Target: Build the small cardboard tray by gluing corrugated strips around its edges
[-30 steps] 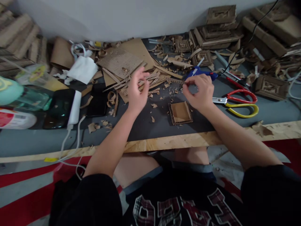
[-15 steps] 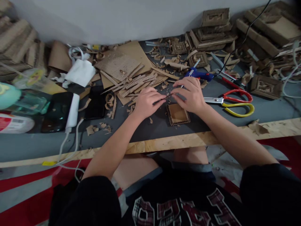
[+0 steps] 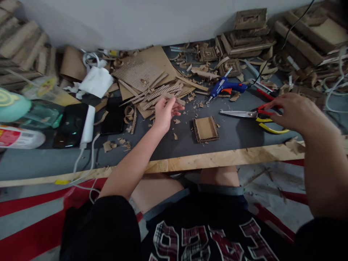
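Note:
My left hand (image 3: 165, 113) pinches a short strip of corrugated cardboard (image 3: 179, 102) between thumb and fingers, its other fingers curled. Over to the right, my right hand (image 3: 295, 108) has its fingers and thumb on the handles of a pair of scissors (image 3: 241, 114), one handle red and one yellow. The scissors lie on the table with their blades pointing left. Between my hands sits a small square cardboard tray (image 3: 207, 129) with corrugated edges. Behind it is a blue glue gun (image 3: 227, 87), nozzle toward the tray.
Cardboard sheets (image 3: 136, 74) and cut corrugated strips (image 3: 163, 96) lie behind my left hand. Finished-looking cardboard pieces (image 3: 246, 45) are stacked at the back right. A black phone (image 3: 112, 121), bottles (image 3: 21, 137) and a white cable (image 3: 91, 156) occupy the left. Scraps litter the table.
My hands have moved apart. My right hand has left the cardboard strip and gone right to the scissors' handles. My left hand keeps the strip, now slightly higher.

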Tool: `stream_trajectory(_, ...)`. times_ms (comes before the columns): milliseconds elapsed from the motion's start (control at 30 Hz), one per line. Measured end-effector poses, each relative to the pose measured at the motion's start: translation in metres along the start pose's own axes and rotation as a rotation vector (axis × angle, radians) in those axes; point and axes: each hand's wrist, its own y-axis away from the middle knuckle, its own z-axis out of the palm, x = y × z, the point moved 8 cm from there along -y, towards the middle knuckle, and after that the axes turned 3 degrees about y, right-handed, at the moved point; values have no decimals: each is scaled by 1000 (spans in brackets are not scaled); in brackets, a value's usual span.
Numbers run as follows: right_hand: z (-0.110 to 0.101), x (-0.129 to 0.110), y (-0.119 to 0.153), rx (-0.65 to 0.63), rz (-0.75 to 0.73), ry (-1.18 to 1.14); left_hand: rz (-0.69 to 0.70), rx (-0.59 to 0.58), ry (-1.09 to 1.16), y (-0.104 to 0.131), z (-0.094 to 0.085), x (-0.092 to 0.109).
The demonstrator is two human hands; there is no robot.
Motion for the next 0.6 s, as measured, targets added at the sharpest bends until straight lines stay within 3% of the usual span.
stream_trajectory(100,12,22,19,-24,16,-85,23,151,62,-3,-17,-3)
stream_trajectory(167,14,14,27,-97,33,-62,-19,205,110,-3,-22,-5)
stream_trajectory(267,14,-15,35,-363,32,130,-59,202,175,2,-20,-1)
stream_trajectory(333,10,-26,40,-563,113,275,-65,169,230,5,-14,4)
stream_trajectory(400,2,-34,42,-664,206,344,-80,152,288,8,-9,7)
stream_trajectory(500,-10,-37,40,-664,373,265,-115,142,320,10,-5,7)
stream_trajectory(600,-13,-43,40,-555,478,-109,-163,87,279,13,3,8)
